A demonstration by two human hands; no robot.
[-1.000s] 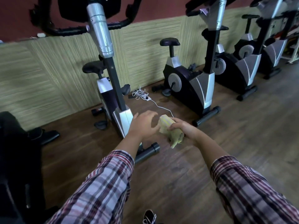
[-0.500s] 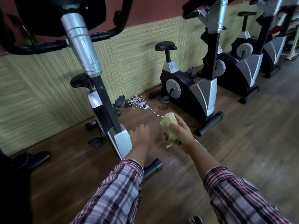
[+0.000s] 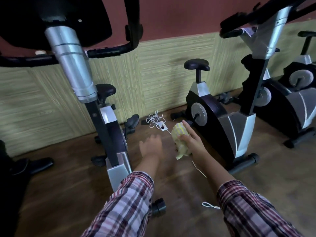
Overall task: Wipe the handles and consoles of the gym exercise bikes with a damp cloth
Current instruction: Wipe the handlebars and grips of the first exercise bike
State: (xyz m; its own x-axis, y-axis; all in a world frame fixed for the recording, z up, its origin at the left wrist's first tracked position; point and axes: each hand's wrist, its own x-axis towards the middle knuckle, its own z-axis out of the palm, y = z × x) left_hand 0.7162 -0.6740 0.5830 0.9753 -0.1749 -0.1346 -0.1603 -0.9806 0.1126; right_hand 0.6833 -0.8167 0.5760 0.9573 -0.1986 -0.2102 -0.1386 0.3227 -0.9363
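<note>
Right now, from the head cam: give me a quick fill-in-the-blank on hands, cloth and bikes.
1. The yellow cloth is held in the ____ hand.
2. The left hand holds ____.
3. The white cable lies tangled on the ____.
4. The wall panelling behind the bikes is ____ in colour.

Missing words: right; nothing; floor; green

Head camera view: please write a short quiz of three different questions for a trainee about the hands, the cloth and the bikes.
1. True or false: the right hand has a grip on the crumpled yellow cloth.
2. Which hand is empty?
3. The tangled white cable lies: A) on the black bike saddle; B) on the brown wooden floor; C) in the left hand.

Key: 1 true; 2 left; 3 B.
</note>
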